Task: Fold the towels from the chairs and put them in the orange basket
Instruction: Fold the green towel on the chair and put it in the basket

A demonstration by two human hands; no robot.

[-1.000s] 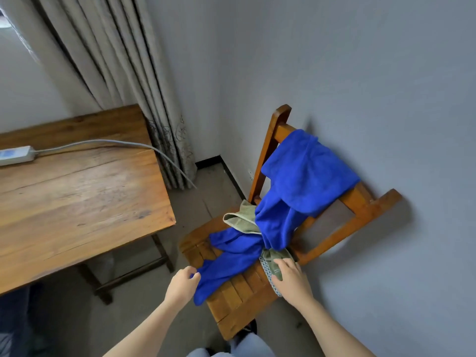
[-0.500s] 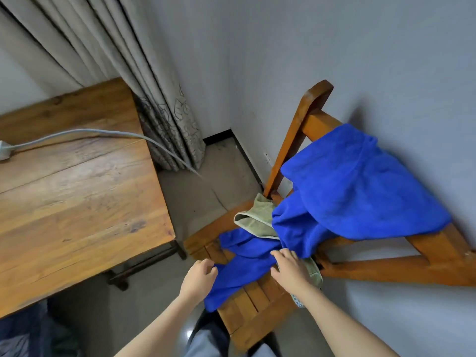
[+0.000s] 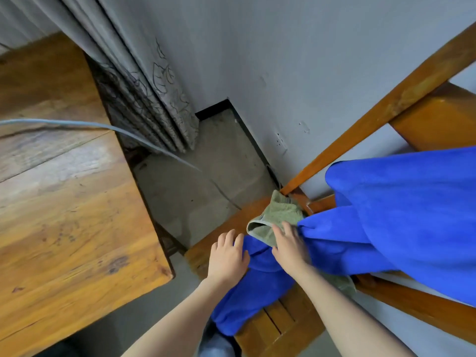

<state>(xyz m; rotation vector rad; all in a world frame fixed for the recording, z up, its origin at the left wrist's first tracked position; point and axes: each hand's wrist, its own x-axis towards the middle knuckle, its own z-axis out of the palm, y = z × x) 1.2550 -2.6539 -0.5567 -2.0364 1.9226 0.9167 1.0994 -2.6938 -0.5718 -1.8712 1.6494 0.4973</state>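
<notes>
A towel (image 3: 386, 222) hung from the back of the chair (image 3: 373, 112) onto its seat over a second towel (image 3: 278, 215), the table (image 3: 64, 215) standing to the left.

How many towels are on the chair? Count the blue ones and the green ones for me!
Blue towel: 1, as far as the folds show
Green towel: 1, partly tucked under the blue one
Total: 2
</notes>
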